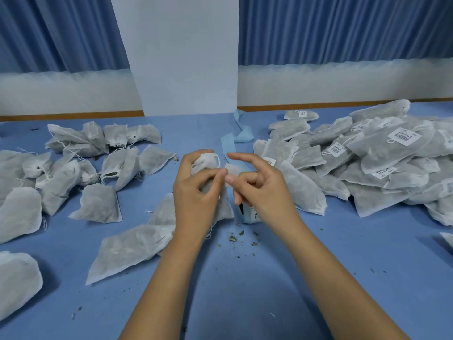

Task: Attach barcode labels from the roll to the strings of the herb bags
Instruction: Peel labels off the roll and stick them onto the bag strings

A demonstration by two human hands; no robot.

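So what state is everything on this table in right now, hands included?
Left hand, grips the held herb bag.
Held herb bag, lifted, no label seen on it.
Right hand, pinches a barcode label beside the bag.
Barcode label, peeled, not attached.
Left pile of bags, unlabelled.
Right pile of bags, labelled, heaped.
Label roll, mostly hidden under the right hand.
Backing strip, trailing loose.

herb bags [98, 204] of matt white gauzy non-woven cloth; labels [404, 136] white paper; desk [245, 290] cover matt blue, perhaps fabric; backing strip [241, 136] smooth blue paper.
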